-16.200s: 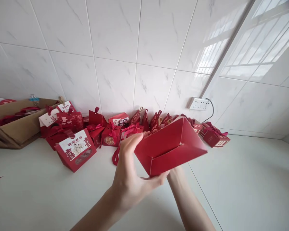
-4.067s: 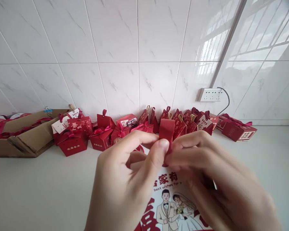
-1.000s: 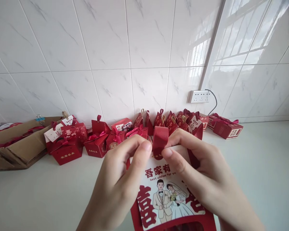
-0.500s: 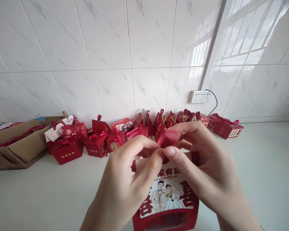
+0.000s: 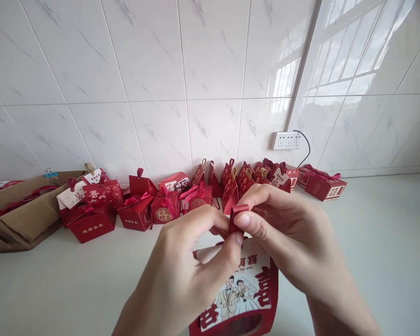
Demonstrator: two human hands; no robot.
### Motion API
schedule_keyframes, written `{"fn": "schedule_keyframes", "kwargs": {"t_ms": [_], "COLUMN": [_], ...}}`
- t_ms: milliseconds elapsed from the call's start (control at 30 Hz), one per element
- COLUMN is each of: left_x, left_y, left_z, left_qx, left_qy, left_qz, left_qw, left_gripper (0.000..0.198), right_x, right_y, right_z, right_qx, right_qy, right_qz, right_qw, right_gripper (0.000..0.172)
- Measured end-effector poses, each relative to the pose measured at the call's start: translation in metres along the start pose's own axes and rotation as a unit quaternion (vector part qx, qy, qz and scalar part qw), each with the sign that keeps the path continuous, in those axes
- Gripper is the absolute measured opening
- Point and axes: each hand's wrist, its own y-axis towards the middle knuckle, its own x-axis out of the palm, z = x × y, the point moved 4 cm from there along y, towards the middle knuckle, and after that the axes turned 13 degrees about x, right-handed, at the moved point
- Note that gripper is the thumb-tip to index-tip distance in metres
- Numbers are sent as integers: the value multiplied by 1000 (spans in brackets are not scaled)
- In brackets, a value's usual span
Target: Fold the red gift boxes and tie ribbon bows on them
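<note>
A red gift box (image 5: pixel 269 298) with a white front panel stands close to me on the counter. The panel carries a cartoon bride and groom and red Chinese characters; a dark window shows below it. Above the box top, a loop of red ribbon (image 5: pixel 235 218) is pinched between both hands. My left hand (image 5: pixel 199 266) is closed, thumb and forefinger at the loop's base. My right hand (image 5: pixel 287 238) is closed too, its thumb and forefinger on the loop's upper right side. Part of the box's upper left is hidden behind my left hand.
Several small red gift boxes (image 5: pixel 130 217) with ribbons line the wall. An open cardboard carton (image 5: pixel 38 224) holding red items stands at the left. A power strip (image 5: pixel 285 140) with a dark cable is on the tiled wall (image 5: pixel 154 56). More red boxes (image 5: pixel 325 189) lie at the right.
The ribbon has gone from a wide folded piece to a narrow upright loop between my fingers. The view has shifted slightly, and the box sits a little lower in it.
</note>
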Motion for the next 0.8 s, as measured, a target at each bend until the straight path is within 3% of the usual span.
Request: {"fn": "schedule_keyframes", "kwargs": {"t_ms": [267,433,533,667,800], "left_x": [-1,6,1,-15,-23], "left_y": [-3,-3,-1,1,1], "left_z": [1,-10,-15,-19,-17], "left_qx": [15,-48,-72,-75,-58], "left_qy": [-13,-25,5,45,69], "left_qz": [-22,-61,-11,71,103], "left_qw": [1000,997,997,994,991], "left_gripper": [9,14,24,34,36], "right_x": [1,-6,-8,-8,-5], "right_y": [-1,5,11,15,9], "right_z": [-3,-2,0,2,0], "right_qx": [0,-47,-62,-12,14], "right_qy": [12,-32,-41,-75,-127], "right_qz": [-41,75,81,12,-24], "right_qw": [999,996,994,997,992], "right_gripper": [14,20,14,21,13]}}
